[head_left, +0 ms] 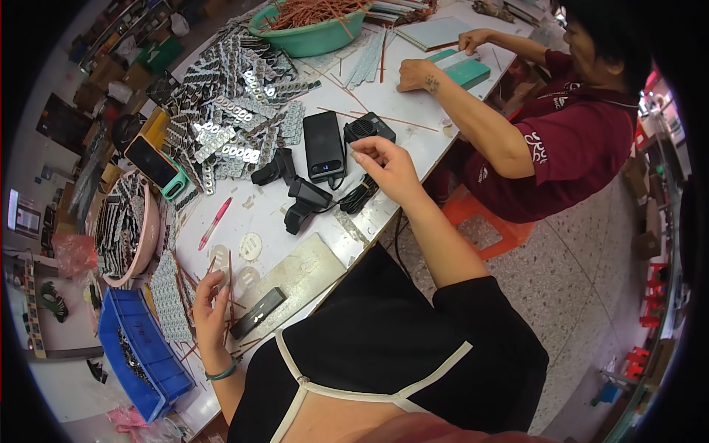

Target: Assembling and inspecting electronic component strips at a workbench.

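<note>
My left hand [211, 314] hovers at the near left part of the table with loosely bent fingers and a gap at the thumb; I see nothing held in it. Thin brown sticks and pale round discs [250, 246] lie beside it, and a dark oblong block [258, 313] rests on a flat metal plate [304, 273] to its right. Over the right side of the table, my right hand [389, 171] is half curled with thumb and fingers apart, apparently empty. It is nearest a black power bank [325, 145], a small black box [369, 128] and a coiled black cable [359, 196].
A heap of metal strips [233, 111] covers the far left of the table. Beyond it stands a green basin [310, 37] of brown sticks. A phone [153, 161], pink basin [151, 244] and blue bin [140, 347] line the left. A co-worker [561, 155] sits at right.
</note>
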Action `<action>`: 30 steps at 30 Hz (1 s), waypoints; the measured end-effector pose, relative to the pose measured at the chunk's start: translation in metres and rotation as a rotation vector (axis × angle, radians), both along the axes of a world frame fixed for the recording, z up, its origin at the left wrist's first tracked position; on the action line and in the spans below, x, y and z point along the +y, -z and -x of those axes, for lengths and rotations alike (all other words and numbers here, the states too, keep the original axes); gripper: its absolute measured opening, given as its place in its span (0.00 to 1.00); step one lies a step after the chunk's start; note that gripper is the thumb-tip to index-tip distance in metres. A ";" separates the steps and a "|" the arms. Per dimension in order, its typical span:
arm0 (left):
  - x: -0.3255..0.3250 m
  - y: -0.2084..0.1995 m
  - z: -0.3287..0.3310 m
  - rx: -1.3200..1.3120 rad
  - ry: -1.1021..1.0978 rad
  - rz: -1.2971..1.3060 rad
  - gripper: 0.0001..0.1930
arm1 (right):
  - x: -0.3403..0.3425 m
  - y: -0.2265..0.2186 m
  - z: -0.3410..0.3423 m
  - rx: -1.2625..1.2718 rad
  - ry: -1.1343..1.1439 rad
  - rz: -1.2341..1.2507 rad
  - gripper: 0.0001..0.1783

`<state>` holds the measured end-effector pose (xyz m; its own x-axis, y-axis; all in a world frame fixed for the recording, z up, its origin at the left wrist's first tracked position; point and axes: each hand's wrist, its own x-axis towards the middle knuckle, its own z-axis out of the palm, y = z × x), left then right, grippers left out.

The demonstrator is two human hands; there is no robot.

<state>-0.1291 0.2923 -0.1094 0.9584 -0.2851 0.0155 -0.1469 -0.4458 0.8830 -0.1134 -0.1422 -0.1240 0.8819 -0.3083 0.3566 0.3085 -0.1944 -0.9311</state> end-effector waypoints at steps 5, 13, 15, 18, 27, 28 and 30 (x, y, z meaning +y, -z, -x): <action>-0.005 0.001 -0.001 0.028 -0.010 0.046 0.15 | 0.001 0.010 -0.006 0.030 0.004 0.031 0.10; -0.001 0.006 0.000 0.024 -0.018 0.050 0.15 | 0.010 0.014 -0.004 0.001 0.091 0.173 0.08; -0.002 0.006 0.001 0.019 -0.023 0.048 0.15 | 0.009 0.016 -0.003 -0.005 0.079 0.193 0.08; -0.003 0.004 0.003 0.009 -0.027 0.040 0.15 | 0.009 0.015 -0.001 -0.013 0.073 0.221 0.08; -0.004 0.004 0.003 -0.011 -0.018 0.021 0.14 | 0.008 0.016 -0.003 -0.047 0.073 0.224 0.07; -0.005 0.004 0.003 -0.012 -0.010 0.014 0.14 | 0.007 0.015 -0.003 -0.049 0.075 0.226 0.07; -0.005 0.004 0.004 -0.013 -0.014 0.013 0.14 | 0.001 0.014 -0.003 0.052 0.005 0.134 0.08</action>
<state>-0.1326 0.2878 -0.1138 0.9621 -0.2711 0.0314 -0.1518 -0.4361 0.8870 -0.1102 -0.1417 -0.1379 0.8989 -0.2658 0.3484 0.2588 -0.3198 -0.9115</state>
